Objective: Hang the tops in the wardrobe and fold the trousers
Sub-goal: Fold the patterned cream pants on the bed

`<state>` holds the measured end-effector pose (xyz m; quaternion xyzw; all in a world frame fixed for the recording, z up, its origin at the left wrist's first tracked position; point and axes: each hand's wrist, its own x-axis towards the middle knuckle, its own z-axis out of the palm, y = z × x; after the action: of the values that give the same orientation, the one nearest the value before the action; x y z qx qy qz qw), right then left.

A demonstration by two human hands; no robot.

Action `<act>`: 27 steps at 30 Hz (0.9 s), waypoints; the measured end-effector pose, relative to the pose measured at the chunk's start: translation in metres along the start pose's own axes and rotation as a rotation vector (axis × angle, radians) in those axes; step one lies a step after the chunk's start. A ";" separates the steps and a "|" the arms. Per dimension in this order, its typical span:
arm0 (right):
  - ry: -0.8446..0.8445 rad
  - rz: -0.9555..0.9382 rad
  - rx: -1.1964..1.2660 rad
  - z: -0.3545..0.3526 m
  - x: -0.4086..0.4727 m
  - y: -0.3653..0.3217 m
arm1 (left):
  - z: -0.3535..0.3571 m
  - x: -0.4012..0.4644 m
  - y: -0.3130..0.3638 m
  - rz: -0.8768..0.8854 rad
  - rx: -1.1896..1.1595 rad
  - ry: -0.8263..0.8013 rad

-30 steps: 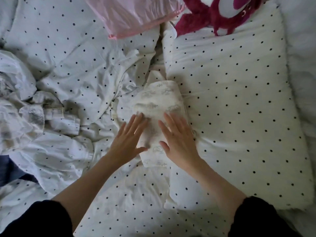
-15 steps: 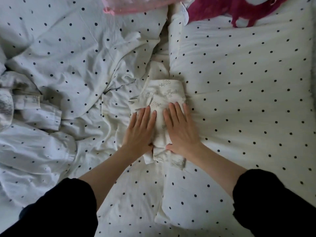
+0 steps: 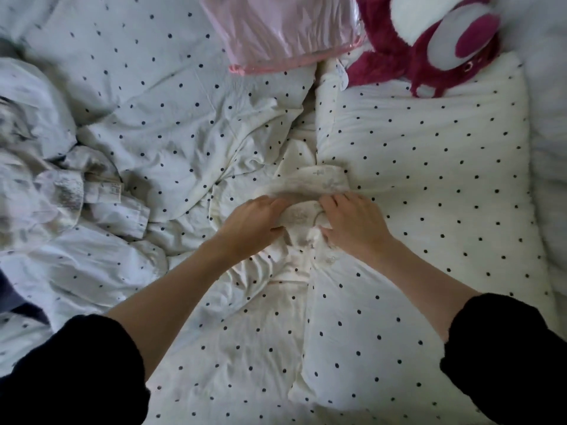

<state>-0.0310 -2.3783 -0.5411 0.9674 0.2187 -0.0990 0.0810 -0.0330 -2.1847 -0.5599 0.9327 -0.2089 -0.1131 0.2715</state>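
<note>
Cream printed cotton, folded into a small pair of trousers [image 3: 310, 191], is shown in the head view at the middle of the bed, in the valley between the rumpled polka-dot duvet [image 3: 171, 124] at 9 o'clock and the polka-dot pillow [image 3: 429, 179] at 3 o'clock. The near fold is pinched by the left hand [image 3: 254, 223] and by the right hand [image 3: 352, 225], fingers curled into the cloth at either side. The fabric is judged light, limp and non-slippery; it is best taken at both outer edges of the fold, since the layers could slump apart. A crumpled white garment [image 3: 61, 185] is seen at 9 o'clock.
</note>
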 end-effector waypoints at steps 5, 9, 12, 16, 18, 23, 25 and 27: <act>-0.249 0.024 0.447 -0.048 -0.002 -0.009 | -0.054 -0.021 -0.002 -0.062 -0.099 -0.210; -0.762 0.010 0.742 -0.075 0.001 -0.038 | -0.088 -0.048 -0.015 -0.349 -0.261 -0.790; -0.879 -0.018 0.689 -0.076 0.016 -0.062 | -0.100 -0.064 -0.027 -0.445 -0.167 -0.853; -0.504 0.064 0.550 -0.052 0.032 -0.094 | -0.078 -0.074 -0.045 -0.444 0.099 -0.451; -0.093 0.055 0.312 -0.041 0.032 -0.108 | -0.065 -0.085 -0.050 -0.359 0.188 -0.079; 0.716 -0.127 0.093 -0.029 0.028 -0.112 | -0.047 -0.101 -0.055 -0.119 0.486 0.434; 0.697 -0.172 0.027 -0.020 0.029 -0.112 | -0.035 -0.104 -0.061 -0.090 0.535 0.402; 0.603 -0.220 -0.031 -0.002 0.022 -0.118 | -0.014 -0.115 -0.066 -0.056 0.553 0.311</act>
<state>-0.0634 -2.2641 -0.5576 0.9223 0.3377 0.1872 0.0161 -0.1088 -2.0763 -0.5735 0.9826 -0.1618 0.0844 0.0331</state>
